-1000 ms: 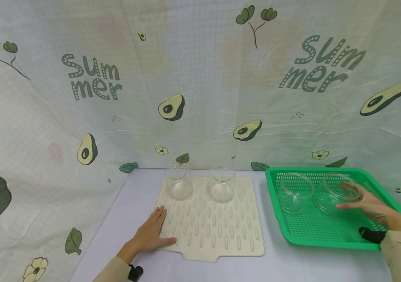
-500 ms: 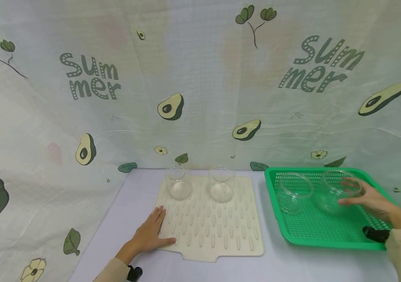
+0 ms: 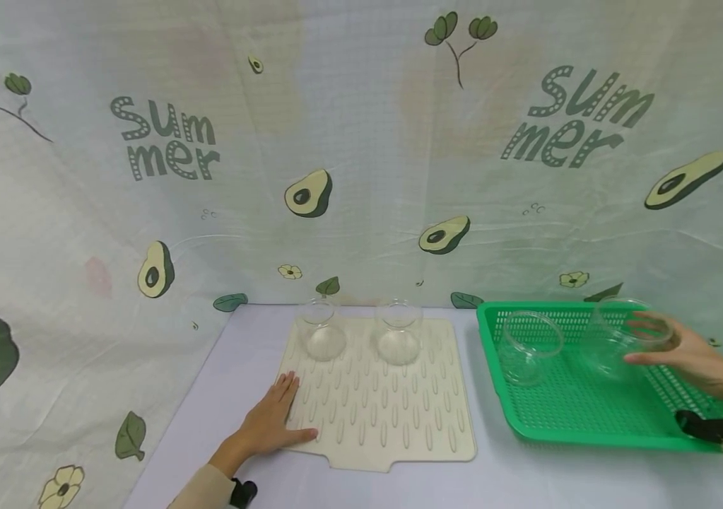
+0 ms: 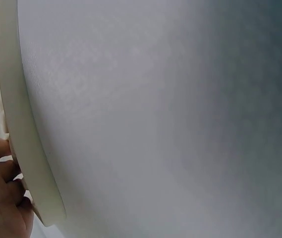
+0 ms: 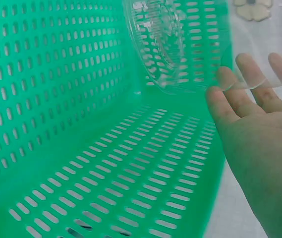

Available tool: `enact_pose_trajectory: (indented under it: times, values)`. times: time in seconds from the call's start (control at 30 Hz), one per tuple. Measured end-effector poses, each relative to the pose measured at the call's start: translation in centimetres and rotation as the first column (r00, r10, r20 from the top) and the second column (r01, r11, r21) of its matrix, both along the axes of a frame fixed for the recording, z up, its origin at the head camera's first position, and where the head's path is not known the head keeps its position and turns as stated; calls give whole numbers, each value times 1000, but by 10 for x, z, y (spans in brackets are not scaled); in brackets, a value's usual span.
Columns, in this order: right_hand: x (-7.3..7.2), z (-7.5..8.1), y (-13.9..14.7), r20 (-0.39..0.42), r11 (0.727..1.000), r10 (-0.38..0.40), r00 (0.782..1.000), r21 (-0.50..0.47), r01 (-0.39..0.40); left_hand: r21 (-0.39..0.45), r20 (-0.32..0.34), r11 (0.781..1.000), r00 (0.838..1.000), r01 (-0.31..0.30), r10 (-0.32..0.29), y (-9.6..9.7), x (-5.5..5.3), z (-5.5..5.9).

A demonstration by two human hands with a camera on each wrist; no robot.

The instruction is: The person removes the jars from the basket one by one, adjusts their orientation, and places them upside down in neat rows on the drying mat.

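Observation:
My right hand [image 3: 692,357] grips a clear glass bowl [image 3: 609,346] by its right side, inside the green basket [image 3: 590,437]. This bowl's wide rim faces up; in the right wrist view its ribbed glass base [image 5: 165,49] shows, with the fingertips [image 5: 252,69] at the wall. A second clear bowl [image 3: 522,364] stands to its left in the basket. My left hand [image 3: 268,420] lies spread on the left edge of a cream ridged drying mat [image 3: 380,424]. Two more clear bowls, a left one [image 3: 323,332] and a right one [image 3: 399,332], sit at the mat's back, narrow ends up.
A pale tabletop [image 3: 495,481] runs under the mat and basket. Behind it hangs a white cloth [image 3: 374,155] printed with avocados and leaves. The basket's raised, slotted walls [image 5: 56,64] surround the bowls on the right.
My right hand has shifted right and slightly toward the back with the bowl, widening the space to the other basket bowl. My left hand has stayed on the mat.

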State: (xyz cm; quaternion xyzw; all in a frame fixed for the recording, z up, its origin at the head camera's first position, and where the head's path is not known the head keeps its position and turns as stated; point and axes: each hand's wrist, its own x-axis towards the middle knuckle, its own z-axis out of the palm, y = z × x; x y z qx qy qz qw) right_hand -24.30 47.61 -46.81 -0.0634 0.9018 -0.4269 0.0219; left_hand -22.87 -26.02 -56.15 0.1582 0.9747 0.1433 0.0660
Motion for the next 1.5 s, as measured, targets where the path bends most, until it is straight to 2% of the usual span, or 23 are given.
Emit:
enact_pose_trajectory:
  times: [0.17, 0.43, 0.67, 0.97, 1.07, 1.13, 1.27, 1.37, 1.43, 1.5]
  values:
    - [6, 12, -2, -37, 998, -47, 998, 30, 48, 7, 2, 1000, 1000, 2, -2, 2, -2, 0]
    - [16, 26, -11, -69, 997, -74, 995, 10, 75, 7, 6, 1000, 1000, -1, 1, 4, -6, 1]
    - [22, 34, -21, -69, 995, -70, 995, -78, 65, 15, 15, 1000, 1000, 2, -2, 3, -5, 1]
    - [28, 50, -33, -189, 994, -62, 980, -97, 44, 32, 16, 999, 1000, -15, 14, 3, -6, 2]
    - [30, 56, -40, -223, 988, -30, 974, -157, -6, 70, 18, 997, 1000, -24, 23, 3, -5, 6]
    - [32, 59, -47, -245, 964, 4, 970, -258, -69, 95, 18, 995, 999, -37, 35, 3, -4, 9]
    - [35, 65, -62, -280, 873, 53, 959, -452, -180, 110, 19, 992, 998, -59, 57, 2, -5, 12]
    - [37, 68, -74, -309, 832, 64, 949, -509, -222, 121, 18, 991, 998, -58, 56, 3, -4, 17]
    - [38, 70, -82, -334, 817, 77, 939, -519, -251, 147, 21, 988, 998, -54, 51, 5, -2, 23]
    - [38, 71, -89, -363, 789, 112, 925, -533, -305, 172, 29, 983, 998, -60, 56, 8, 0, 30]
